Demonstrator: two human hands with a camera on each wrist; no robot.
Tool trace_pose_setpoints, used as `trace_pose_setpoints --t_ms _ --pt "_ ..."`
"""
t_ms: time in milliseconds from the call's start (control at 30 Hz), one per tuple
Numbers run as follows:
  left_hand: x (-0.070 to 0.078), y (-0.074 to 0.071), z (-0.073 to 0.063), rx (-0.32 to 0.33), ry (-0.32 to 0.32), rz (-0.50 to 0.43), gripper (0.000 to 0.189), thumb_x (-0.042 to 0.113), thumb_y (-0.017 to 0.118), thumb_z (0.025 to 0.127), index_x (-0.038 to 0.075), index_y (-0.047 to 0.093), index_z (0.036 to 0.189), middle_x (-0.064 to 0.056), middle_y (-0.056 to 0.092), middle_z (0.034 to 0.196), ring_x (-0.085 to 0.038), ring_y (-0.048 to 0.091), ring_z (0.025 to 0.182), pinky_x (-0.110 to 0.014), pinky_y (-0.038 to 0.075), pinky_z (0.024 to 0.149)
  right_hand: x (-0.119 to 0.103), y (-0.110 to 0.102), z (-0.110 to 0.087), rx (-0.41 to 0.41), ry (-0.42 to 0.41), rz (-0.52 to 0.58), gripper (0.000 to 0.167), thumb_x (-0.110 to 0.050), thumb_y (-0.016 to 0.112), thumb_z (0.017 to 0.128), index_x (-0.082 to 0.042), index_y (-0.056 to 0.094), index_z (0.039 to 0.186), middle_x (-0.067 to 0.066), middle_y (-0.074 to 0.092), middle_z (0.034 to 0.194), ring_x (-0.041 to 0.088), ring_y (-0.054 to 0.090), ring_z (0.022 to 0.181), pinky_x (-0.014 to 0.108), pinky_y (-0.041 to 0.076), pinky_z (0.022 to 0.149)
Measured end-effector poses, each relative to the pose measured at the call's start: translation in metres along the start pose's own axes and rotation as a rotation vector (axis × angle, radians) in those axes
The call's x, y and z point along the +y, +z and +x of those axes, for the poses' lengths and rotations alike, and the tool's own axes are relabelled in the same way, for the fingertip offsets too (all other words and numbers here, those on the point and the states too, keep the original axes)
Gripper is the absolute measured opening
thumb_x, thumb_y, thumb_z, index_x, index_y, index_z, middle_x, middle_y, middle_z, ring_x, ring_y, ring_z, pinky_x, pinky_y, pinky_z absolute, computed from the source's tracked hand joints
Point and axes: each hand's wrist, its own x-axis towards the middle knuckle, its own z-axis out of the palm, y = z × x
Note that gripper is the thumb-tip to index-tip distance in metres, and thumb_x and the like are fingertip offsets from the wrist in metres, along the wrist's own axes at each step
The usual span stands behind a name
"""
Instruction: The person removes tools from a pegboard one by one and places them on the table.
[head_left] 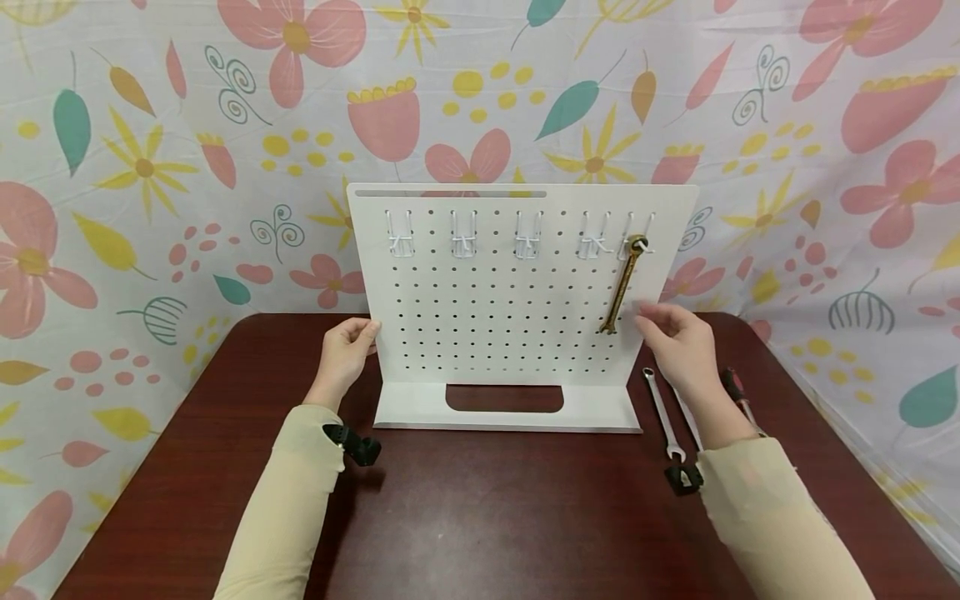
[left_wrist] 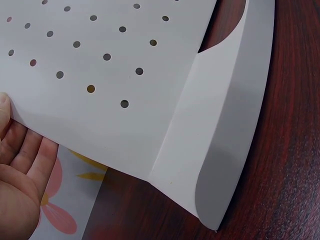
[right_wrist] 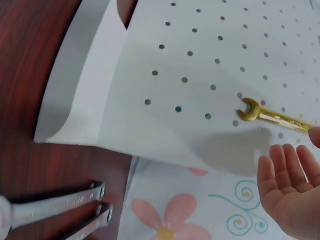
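A white pegboard [head_left: 480, 308] stands upright on its foot. My left hand [head_left: 348, 348] pinches its left edge, thumb in front and fingers behind, as the left wrist view [left_wrist: 22, 170] also shows. A gold combination wrench [head_left: 621, 287] hangs from the rightmost hook [head_left: 647, 245], its open end down and tilted left. Beside the board's right edge is my right hand [head_left: 681, 343], its fingers loosely bent with nothing held. In the right wrist view those fingers [right_wrist: 287, 165] are just below the gold wrench [right_wrist: 275, 116], apart from it.
More wire hooks [head_left: 527, 237] line the board's top row. To its right on the dark wooden table [head_left: 480, 517] lie a silver combination wrench [head_left: 663, 414], a second silver tool [head_left: 687, 417] partly behind my arm, and a red-and-black-handled tool [head_left: 735, 387]. A flowered cloth [head_left: 480, 83] hangs behind.
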Motion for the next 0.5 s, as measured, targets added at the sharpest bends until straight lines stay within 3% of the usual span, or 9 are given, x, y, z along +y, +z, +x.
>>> trace_pose_setpoints --t_ms 200,500 --pt "0.0 0.0 -0.001 -0.003 0.0 0.005 0.038 0.039 0.055 0.095 0.003 0.064 0.105 -0.008 0.058 0.092 -0.012 0.06 0.086 -0.038 0.055 0.091 -0.004 0.014 0.01 0.038 0.005 0.098 0.04 -0.035 0.06 0.093 -0.004 0.062 0.12 -0.022 0.057 0.093 -0.011 0.054 0.083 0.007 0.046 0.069" --pt "-0.001 0.0 0.0 -0.004 -0.001 0.004 0.036 0.037 0.056 0.095 0.003 0.064 0.104 -0.008 0.058 0.092 -0.015 0.06 0.087 -0.038 0.055 0.091 -0.012 0.034 0.023 0.187 0.118 0.097 0.04 -0.04 0.07 0.085 -0.006 0.066 0.104 -0.017 0.055 0.08 -0.004 0.052 0.074 0.014 0.044 0.064"
